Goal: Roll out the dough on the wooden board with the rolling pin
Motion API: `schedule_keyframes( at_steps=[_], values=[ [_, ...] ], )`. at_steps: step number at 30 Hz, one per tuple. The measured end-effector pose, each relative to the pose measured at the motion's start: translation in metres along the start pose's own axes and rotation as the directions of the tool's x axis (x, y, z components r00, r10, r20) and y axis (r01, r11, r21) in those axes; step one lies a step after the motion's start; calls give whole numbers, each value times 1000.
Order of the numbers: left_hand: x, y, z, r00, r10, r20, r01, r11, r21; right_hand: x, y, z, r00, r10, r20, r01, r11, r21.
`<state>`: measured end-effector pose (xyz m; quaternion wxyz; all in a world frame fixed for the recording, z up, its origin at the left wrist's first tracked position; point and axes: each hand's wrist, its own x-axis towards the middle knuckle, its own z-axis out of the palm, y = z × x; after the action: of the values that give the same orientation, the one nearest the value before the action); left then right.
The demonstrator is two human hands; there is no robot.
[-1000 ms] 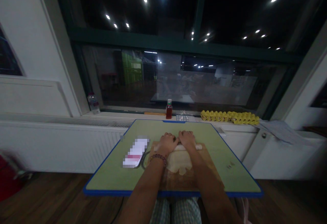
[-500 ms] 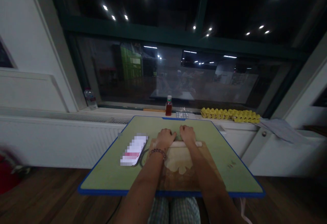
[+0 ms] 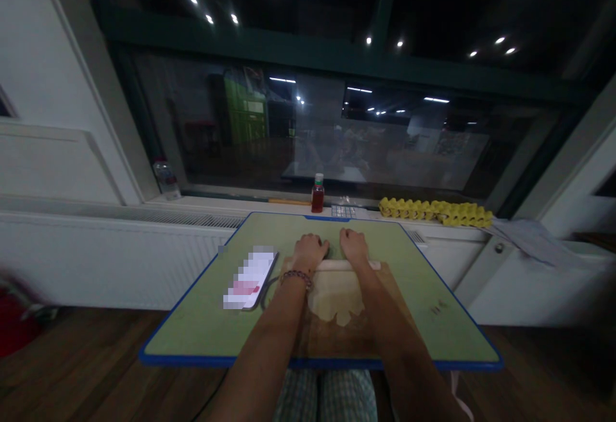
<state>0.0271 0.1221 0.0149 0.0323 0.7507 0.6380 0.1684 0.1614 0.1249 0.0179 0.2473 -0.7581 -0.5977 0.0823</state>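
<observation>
A pale rolling pin [image 3: 337, 266] lies crosswise over the far part of a flat sheet of dough [image 3: 334, 294]. The dough has a ragged, lobed near edge and sits on a wooden board [image 3: 332, 342]. My left hand [image 3: 310, 250], below a beaded bracelet, is on the pin's left end with its fingers curled. Over the right part of the pin is my right hand [image 3: 353, 245], its fingers also bent forward and down. My hands and forearms hide parts of the pin, board and dough.
The green table [image 3: 192, 332] has a blue rim. A phone [image 3: 250, 281] with a lit screen lies left of the board. On the sill stand a red-filled bottle [image 3: 317, 196], a plastic bottle [image 3: 167, 181] and yellow egg trays [image 3: 433, 210]. A cloth [image 3: 539, 242] lies at right.
The view has tilted slightly, so the table and sill appear a little higher. Both hands are still on the rolling pin at the far side of the dough, with little visible movement.
</observation>
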Motion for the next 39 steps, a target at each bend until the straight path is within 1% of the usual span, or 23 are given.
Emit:
schedule_keyframes(
  at_steps=[4,8,17,22,28,30,32,35,37,39],
  values=[
    [5,-2,1,1000,3,-1,-3,1000,-1,5,2,3,1000,-1,-11,2,1000,19],
    [9,-2,2,1000,-7,-3,7,1000,8,11,4,7,1000,9,8,-9,999,39],
    [15,-2,2,1000,-8,17,8,999,35,21,7,14,1000,-20,6,20,998,58],
    [15,-1,1,1000,-10,13,9,999,44,20,5,11,999,-29,31,27,997,66],
    [13,0,-1,1000,5,22,-6,999,45,14,3,6,999,-34,12,33,996,82],
    [10,1,-1,1000,7,24,-8,999,47,14,5,7,999,-32,30,30,995,94],
    [8,1,-1,1000,14,19,-15,999,42,16,9,9,998,-45,49,34,978,204],
    [4,1,0,999,19,36,-20,999,42,19,17,12,991,-89,102,44,927,373],
    [2,0,-1,999,18,48,-21,998,52,19,25,11,977,-150,152,52,859,509],
    [-1,1,-1,998,26,55,-29,998,63,17,31,8,965,-216,149,78,778,623]
  ],
)
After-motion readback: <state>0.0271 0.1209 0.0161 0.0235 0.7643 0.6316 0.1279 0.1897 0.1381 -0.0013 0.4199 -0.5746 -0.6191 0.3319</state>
